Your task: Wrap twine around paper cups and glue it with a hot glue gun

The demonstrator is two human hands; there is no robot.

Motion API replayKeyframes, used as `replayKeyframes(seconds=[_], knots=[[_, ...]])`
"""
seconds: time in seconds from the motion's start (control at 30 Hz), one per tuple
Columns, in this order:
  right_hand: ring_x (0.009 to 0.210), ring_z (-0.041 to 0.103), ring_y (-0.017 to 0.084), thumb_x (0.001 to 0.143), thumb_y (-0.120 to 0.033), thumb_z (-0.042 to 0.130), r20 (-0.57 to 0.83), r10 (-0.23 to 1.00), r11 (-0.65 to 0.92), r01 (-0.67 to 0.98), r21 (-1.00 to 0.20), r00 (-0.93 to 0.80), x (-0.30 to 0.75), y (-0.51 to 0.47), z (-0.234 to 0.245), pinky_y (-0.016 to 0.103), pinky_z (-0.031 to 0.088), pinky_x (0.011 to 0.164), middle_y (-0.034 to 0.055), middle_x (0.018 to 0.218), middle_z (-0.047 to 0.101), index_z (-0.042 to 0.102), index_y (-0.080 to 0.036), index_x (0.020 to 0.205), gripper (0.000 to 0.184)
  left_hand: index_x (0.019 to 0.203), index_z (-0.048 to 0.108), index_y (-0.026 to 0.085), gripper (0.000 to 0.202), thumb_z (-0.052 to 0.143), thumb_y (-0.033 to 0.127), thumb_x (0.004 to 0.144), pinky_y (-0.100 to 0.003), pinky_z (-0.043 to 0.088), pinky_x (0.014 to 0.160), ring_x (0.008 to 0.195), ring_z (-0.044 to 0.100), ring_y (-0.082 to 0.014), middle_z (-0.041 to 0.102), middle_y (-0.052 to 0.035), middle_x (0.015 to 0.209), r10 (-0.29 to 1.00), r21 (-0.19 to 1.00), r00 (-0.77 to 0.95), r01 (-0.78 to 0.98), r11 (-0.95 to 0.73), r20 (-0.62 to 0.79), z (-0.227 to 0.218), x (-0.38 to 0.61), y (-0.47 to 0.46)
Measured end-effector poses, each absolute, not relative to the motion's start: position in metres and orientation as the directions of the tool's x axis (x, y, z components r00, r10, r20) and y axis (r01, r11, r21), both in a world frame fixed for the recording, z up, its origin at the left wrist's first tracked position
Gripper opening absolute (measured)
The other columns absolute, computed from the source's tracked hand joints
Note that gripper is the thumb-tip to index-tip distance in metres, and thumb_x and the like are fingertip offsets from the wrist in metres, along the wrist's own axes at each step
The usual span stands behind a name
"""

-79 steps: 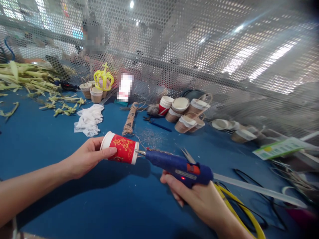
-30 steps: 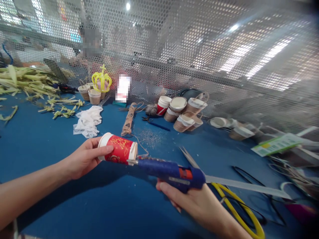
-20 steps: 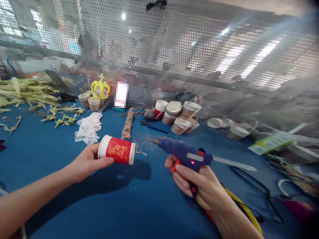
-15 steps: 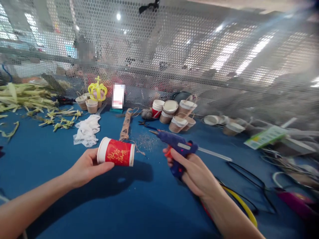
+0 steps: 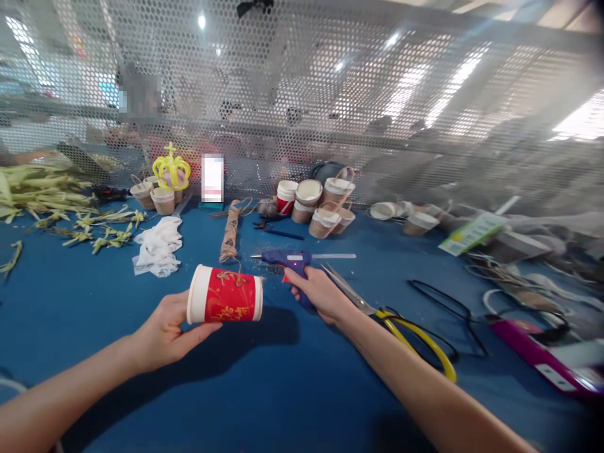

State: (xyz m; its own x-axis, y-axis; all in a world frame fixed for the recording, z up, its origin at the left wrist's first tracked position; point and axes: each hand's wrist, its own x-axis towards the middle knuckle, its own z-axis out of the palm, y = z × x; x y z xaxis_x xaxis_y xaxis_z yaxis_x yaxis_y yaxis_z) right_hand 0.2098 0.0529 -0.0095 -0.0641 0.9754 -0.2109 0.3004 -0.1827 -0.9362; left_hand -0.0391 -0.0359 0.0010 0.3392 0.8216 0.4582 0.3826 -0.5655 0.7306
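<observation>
My left hand (image 5: 172, 330) grips a paper cup (image 5: 231, 296) that lies sideways in the air, its red band with gold writing facing me. To its right, my right hand (image 5: 318, 292) is closed round the handle of a blue hot glue gun (image 5: 283, 257). The gun's nozzle points left, and a clear glue stick (image 5: 335, 256) sticks out of its back end. Behind the cup lies a bundle of brown twine (image 5: 230, 233). Scissors with yellow handles (image 5: 415, 336) lie on the blue table beside my right forearm, which partly hides them.
Several twine-wrapped cups (image 5: 325, 220) stand at the back near a perforated metal screen (image 5: 264, 113). Left are a crumpled white cloth (image 5: 159, 245), pale husk strips (image 5: 38, 185) and a yellow crown ornament (image 5: 171, 170). A purple power strip (image 5: 538, 355) and black cord (image 5: 448, 308) lie right.
The glue gun has moved away from me and left, beyond the cup's right end, and now points level. The cup has turned a little in my left hand. The view has shifted slightly.
</observation>
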Motion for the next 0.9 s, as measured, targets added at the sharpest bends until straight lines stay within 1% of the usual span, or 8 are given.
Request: replayKeyframes(seconds=[0.13, 0.3, 0.4, 0.57, 0.67, 0.8, 0.83, 0.9], knots=[[0.038, 0.047, 0.008, 0.070, -0.031, 0.061, -0.139, 0.989, -0.102, 0.425, -0.899, -0.058, 0.205, 0.060, -0.010, 0.019, 0.036, 0.038, -0.0016, 0.044, 0.052, 0.052, -0.015, 0.061, 0.020, 0.086, 0.071, 0.022, 0.022, 0.061, 0.011, 0.069, -0.028, 0.048, 0.070, 0.069, 0.063, -0.0188, 0.070, -0.0063, 0.076, 0.798, 0.707, 0.356, 0.378, -0.598, 0.486, -0.003, -0.037, -0.038], [0.051, 0.054, 0.010, 0.076, -0.024, 0.053, -0.030, 0.997, 0.014, 0.539, -0.842, -0.073, 0.198, 0.065, -0.005, 0.021, 0.043, 0.052, 0.0023, 0.059, 0.059, 0.051, -0.016, 0.066, 0.013, 0.087, 0.070, 0.021, 0.022, 0.060, 0.012, 0.071, -0.027, 0.049, 0.068, 0.068, 0.063, -0.0185, 0.070, -0.0067, 0.075, 0.770, 0.665, 0.405, 0.395, -0.634, 0.494, -0.002, -0.037, -0.040], [0.053, 0.055, 0.013, 0.078, -0.029, 0.049, -0.019, 0.996, 0.039, 0.646, -0.762, -0.084, 0.197, 0.066, -0.003, 0.023, 0.041, 0.052, 0.0038, 0.057, 0.059, 0.050, -0.017, 0.061, 0.021, 0.087, 0.070, 0.020, 0.021, 0.059, 0.012, 0.071, -0.027, 0.049, 0.068, 0.070, 0.064, -0.0188, 0.071, -0.0077, 0.078, 0.769, 0.660, 0.421, 0.404, -0.633, 0.480, 0.001, -0.036, -0.040], [0.052, 0.056, 0.019, 0.079, -0.036, 0.049, -0.005, 0.995, 0.077, 0.802, -0.592, -0.100, 0.199, 0.071, -0.010, 0.027, 0.037, 0.053, 0.0034, 0.044, 0.051, 0.048, -0.018, 0.051, 0.033, 0.083, 0.071, 0.021, 0.019, 0.061, 0.013, 0.069, -0.028, 0.049, 0.069, 0.070, 0.064, -0.0194, 0.071, -0.0074, 0.078, 0.811, 0.743, 0.383, 0.351, -0.570, 0.442, 0.003, -0.034, -0.041], [0.056, 0.058, 0.020, 0.080, -0.037, 0.048, 0.013, 0.992, 0.112, 0.843, -0.526, -0.124, 0.198, 0.072, -0.011, 0.028, 0.037, 0.056, 0.0056, 0.049, 0.054, 0.052, -0.016, 0.056, 0.032, 0.082, 0.071, 0.021, 0.019, 0.062, 0.013, 0.068, -0.028, 0.049, 0.069, 0.070, 0.064, -0.0194, 0.071, -0.0068, 0.077, 0.823, 0.773, 0.373, 0.321, -0.547, 0.428, 0.002, -0.034, -0.042], [0.083, 0.055, 0.024, 0.076, -0.029, 0.054, 0.117, 0.981, 0.194, 0.860, -0.473, -0.156, 0.197, 0.058, 0.005, 0.031, 0.036, 0.071, 0.0122, 0.080, 0.060, 0.058, -0.014, 0.067, 0.018, 0.083, 0.071, 0.021, 0.020, 0.062, 0.012, 0.068, -0.028, 0.048, 0.069, 0.071, 0.064, -0.0197, 0.071, -0.0069, 0.080, 0.823, 0.772, 0.371, 0.322, -0.548, 0.429, 0.002, -0.034, -0.042], [0.084, 0.053, 0.023, 0.076, -0.028, 0.053, 0.134, 0.975, 0.219, 0.855, -0.471, -0.176, 0.196, 0.051, 0.013, 0.030, 0.036, 0.073, 0.0111, 0.082, 0.059, 0.058, -0.014, 0.068, 0.017, 0.083, 0.071, 0.021, 0.019, 0.062, 0.011, 0.069, -0.028, 0.048, 0.069, 0.071, 0.064, -0.0197, 0.071, -0.0069, 0.080, 0.822, 0.765, 0.371, 0.333, -0.551, 0.431, 0.002, -0.034, -0.042], [0.071, 0.053, 0.016, 0.081, -0.034, 0.047, 0.120, 0.962, 0.273, 0.820, -0.504, -0.247, 0.194, 0.034, 0.028, 0.027, 0.037, 0.067, 0.0047, 0.071, 0.058, 0.058, -0.016, 0.065, 0.026, 0.082, 0.071, 0.021, 0.018, 0.062, 0.011, 0.069, -0.028, 0.049, 0.067, 0.069, 0.064, -0.0193, 0.071, -0.0066, 0.080, 0.817, 0.742, 0.368, 0.361, -0.565, 0.443, 0.001, -0.034, -0.041]])
